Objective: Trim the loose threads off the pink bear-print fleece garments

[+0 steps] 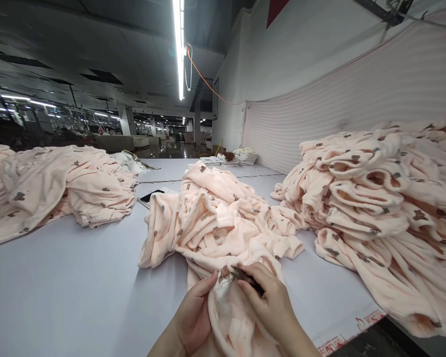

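Pale pink fleece with small brown bear prints makes up the garment (241, 317) at the bottom centre. My left hand (195, 315) pinches its folded edge between thumb and fingers. Dark thread snips (247, 280) are gripped in my right hand (269, 300), their tips at the cloth beside a brown bear print (225, 272). My right fingers also lie against the fabric. Whether the blades are touching a thread is too small to tell. Just beyond my hands lies a loose heap of the same pink garments (223, 223).
A tall pile of pink garments (367, 198) stands on the right, hanging over the table edge. Another pile (59, 183) lies on the left. A dark phone-like object (152, 196) sits by the middle heap on the white table (78, 287). White stacks (245, 157) stand at the far end.
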`<state>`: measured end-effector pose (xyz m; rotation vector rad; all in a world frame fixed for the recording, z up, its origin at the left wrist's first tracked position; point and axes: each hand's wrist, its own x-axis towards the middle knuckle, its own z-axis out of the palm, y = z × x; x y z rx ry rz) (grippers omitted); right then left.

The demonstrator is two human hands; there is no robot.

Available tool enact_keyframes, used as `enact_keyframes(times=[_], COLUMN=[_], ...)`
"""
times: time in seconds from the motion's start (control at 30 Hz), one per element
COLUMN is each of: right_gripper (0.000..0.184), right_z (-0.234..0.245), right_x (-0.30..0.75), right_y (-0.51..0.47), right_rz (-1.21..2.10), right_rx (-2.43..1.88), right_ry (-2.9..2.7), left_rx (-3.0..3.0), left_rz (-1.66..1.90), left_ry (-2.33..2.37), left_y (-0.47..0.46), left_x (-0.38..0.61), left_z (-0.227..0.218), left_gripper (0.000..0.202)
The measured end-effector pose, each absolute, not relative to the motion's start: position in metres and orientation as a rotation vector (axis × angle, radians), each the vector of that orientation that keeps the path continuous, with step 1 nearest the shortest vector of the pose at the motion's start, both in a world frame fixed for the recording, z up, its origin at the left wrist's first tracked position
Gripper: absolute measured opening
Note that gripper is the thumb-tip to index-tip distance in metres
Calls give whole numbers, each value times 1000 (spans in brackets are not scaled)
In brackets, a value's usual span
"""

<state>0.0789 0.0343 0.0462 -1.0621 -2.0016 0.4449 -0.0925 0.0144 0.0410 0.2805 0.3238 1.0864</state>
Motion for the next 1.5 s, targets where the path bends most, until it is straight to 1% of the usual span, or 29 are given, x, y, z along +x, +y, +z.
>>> enact_keyframes(times=[0.17,0.33,0.37,0.43,0.47,0.5,0.53,0.57,0.63,0.67,0.7,0.8,0.87,0.9,1.03,1.1,1.17,1.27,1.4,1.5], right_gripper=[21,20,20,19,22,28,42,46,28,24,21,10,5,6,8,8,16,22,20,26], right_z=[46,58,59,53,47,37,26,15,-4,-9,-10,1,14,19,29,33,38,47,54,45], right_x=[86,88,87,79,73,66,59,52,43,41,41,48,53,54,56,62,73,86,87,83], right_y=[34,30,24,6,-5,-16,-26,-34,-41,-39,-35,-13,0,5,10,8,3,-8,-24,-30], right_rz=[406,310,355,557,682,807,859,823,702,665,700,1037,1230,1275,1335,1280,1080,713,529,339], right_rx=[-1085,-1170,-1156,-1098,-1062,-1043,-1023,-1052,-1117,-1129,-1118,-978,-878,-852,-794,-790,-875,-1091,-1157,-1184], right_ry=[-2020,-2013,-1978,-1981,-2039,-2128,-2259,-2395,-2537,-2537,-2469,-2102,-1915,-1881,-1795,-1811,-1923,-2139,-2275,-2278], left_rx=[387,426,423,420,424,433,448,469,519,547,574,642,687,718,980,1077,1084,1111,1132,1144], left_rz=[1117,1084,1076,1062,1057,1051,1050,1057,1102,1148,1209,1415,1441,1409,1379,1427,1479,1502,1458,1477], left_ry=[444,470,486,517,531,546,564,584,647,697,763,1020,1152,1187,1159,1153,1165,1125,1063,1094], left_y=[16,30,34,41,44,45,46,44,33,25,14,-26,-51,-61,-71,-66,-62,-62,-65,-66], left_x=[-87,-89,-90,-91,-92,-93,-95,-99,-111,-119,-128,-145,-140,-132,-89,-79,-78,-83,-87,-85], left_z=[38,31,30,30,30,32,34,36,39,39,38,21,5,-2,-13,-9,-6,-4,-3,-5], left_gripper=[26,38,40,42,43,44,45,45,45,42,38,15,23,24,30,22,17,19,18,20])
